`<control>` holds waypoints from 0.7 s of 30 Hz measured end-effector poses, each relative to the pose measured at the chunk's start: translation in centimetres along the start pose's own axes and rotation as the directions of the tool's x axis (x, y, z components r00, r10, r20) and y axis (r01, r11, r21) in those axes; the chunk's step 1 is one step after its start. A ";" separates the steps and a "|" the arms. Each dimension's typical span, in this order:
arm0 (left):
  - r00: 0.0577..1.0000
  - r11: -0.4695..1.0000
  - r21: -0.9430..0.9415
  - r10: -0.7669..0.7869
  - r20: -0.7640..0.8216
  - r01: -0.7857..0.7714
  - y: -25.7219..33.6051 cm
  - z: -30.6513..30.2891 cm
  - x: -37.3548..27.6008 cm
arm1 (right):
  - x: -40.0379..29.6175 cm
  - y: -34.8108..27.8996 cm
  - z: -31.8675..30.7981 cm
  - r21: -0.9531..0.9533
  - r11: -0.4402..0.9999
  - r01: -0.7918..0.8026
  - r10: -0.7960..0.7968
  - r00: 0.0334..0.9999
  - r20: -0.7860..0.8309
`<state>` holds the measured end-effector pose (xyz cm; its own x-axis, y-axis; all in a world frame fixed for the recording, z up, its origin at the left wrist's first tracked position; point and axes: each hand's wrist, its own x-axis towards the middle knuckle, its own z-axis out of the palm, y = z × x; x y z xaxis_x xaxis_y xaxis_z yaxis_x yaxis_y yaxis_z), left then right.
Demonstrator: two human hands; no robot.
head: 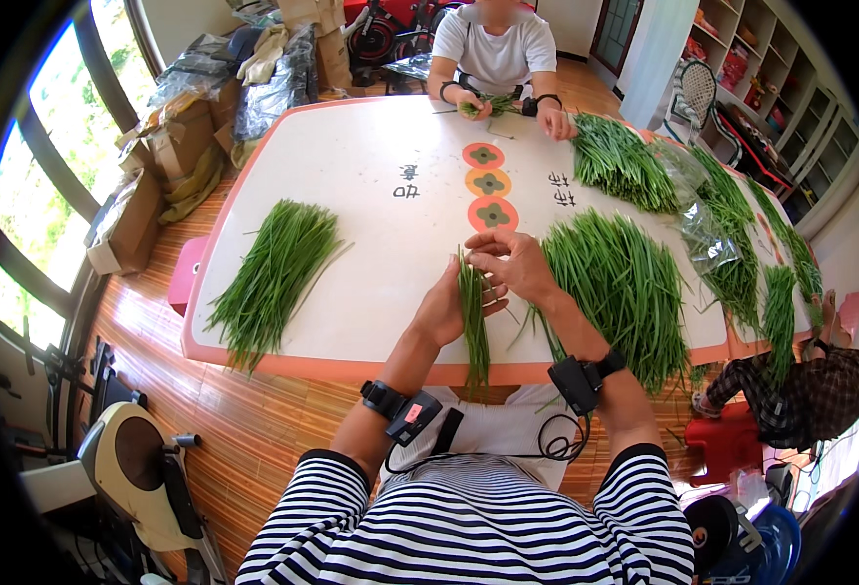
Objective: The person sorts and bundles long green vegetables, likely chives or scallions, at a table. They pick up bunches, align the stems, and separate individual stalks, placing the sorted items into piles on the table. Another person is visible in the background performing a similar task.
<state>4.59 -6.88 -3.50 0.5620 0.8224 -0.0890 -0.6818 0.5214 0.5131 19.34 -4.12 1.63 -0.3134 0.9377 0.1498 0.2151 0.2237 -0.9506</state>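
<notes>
My left hand (440,303) holds a small upright bunch of green chives (475,329), whose lower ends hang past the table's near edge. At the top of this bunch, the thumb and forefinger of my right hand (513,267) pinch the ends. To the right of my hands lies a large pile of chives (619,292), partly behind my right forearm. A second pile of chives (276,281) rests on the left side of the white table (371,292). Both wrists wear black strapped devices.
Across the table a person (495,51) holds a few chives beside another pile (623,161). Clear plastic (707,234) and more chives (726,212) lie at the right. Another person (810,395) sits there. Cardboard boxes (126,219) stand left; exercise equipment (133,468) is at lower left.
</notes>
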 end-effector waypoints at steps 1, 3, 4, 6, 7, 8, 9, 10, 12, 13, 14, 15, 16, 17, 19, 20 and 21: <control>1.000 1.000 0.019 -0.016 -0.001 0.016 -0.1 -0.3 0.0 | 0.1 0.2 0.1 -0.101 0.995 0.009 -0.013 0.999 -0.035; 0.999 0.997 0.055 -0.049 -0.005 0.049 -0.1 -1.5 0.0 | 0.6 1.2 0.0 -0.051 0.998 -0.022 0.019 0.998 -0.062; 0.998 0.997 0.057 -0.057 0.023 0.056 0.0 -2.0 0.0 | 0.9 1.7 -0.2 -0.072 0.997 0.035 -0.042 0.994 -0.099; 0.994 0.996 0.061 -0.077 0.080 0.072 0.4 -2.5 0.0 | 1.4 2.7 -1.2 -0.142 0.982 0.126 -0.149 0.975 -0.164; 0.996 0.997 0.051 -0.066 0.053 0.063 0.6 -2.5 -0.2 | 1.2 3.0 -2.0 -0.256 0.966 0.040 -0.082 0.984 -0.157; 0.998 0.998 0.042 -0.055 0.026 0.054 0.7 -2.5 -0.3 | 0.9 3.2 -2.8 -0.367 0.929 -0.046 -0.014 0.987 -0.159; 0.999 0.999 0.034 -0.040 0.000 0.040 1.0 -2.3 -0.5 | 0.7 3.1 -3.4 -0.473 0.873 -0.122 0.049 0.985 -0.164; 0.999 0.999 0.036 -0.034 0.008 0.033 1.1 -2.6 -0.6 | 0.4 3.5 -3.6 -0.564 0.809 -0.169 0.108 0.984 -0.140; 0.999 0.999 0.021 -0.035 -0.005 0.035 0.9 -3.1 -0.4 | -0.4 3.4 -2.9 -0.733 0.662 -0.157 0.135 0.987 -0.089; 0.999 0.999 0.014 -0.036 -0.011 0.036 0.8 -3.2 -0.3 | -0.9 3.2 -2.4 -0.805 0.575 -0.144 0.153 0.986 -0.067; 0.999 0.999 0.029 -0.036 -0.025 0.037 0.6 -3.2 -0.2 | -1.0 4.4 -2.0 -0.836 0.541 -0.090 0.104 0.994 -0.040; 0.999 0.998 0.045 -0.037 -0.040 0.039 0.4 -3.0 -0.2 | -0.9 4.8 -1.7 -0.858 0.509 -0.068 0.086 0.996 -0.028; 0.998 0.997 0.061 -0.037 -0.055 0.041 0.3 -2.8 -0.2 | -0.8 5.0 -1.4 -0.878 0.477 -0.045 0.068 0.998 -0.015; 0.999 0.998 0.044 -0.036 -0.037 0.038 0.2 -2.8 0.0 | -0.7 5.2 -1.3 -0.896 0.443 -0.022 0.050 0.999 0.000; 0.999 0.999 0.014 -0.032 -0.004 0.032 0.1 -3.1 0.1 | -0.4 5.9 -1.4 -0.900 0.435 0.002 -0.019 1.000 -0.006; 1.000 1.000 0.019 -0.014 -0.027 0.015 0.0 -3.1 -0.1 | -0.2 6.1 -1.5 -0.903 0.430 0.015 -0.053 0.999 -0.009; 0.999 1.000 0.025 0.006 -0.049 -0.005 -0.1 -3.1 -0.3 | 0.0 5.7 -1.7 -0.786 0.618 -0.038 -0.017 0.998 -0.062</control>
<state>3.02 -6.40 -6.17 0.5339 0.8359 -0.1276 -0.6728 0.5114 0.5346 22.13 -2.38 -3.34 -0.2592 0.9484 0.1827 0.8714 0.3112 -0.3792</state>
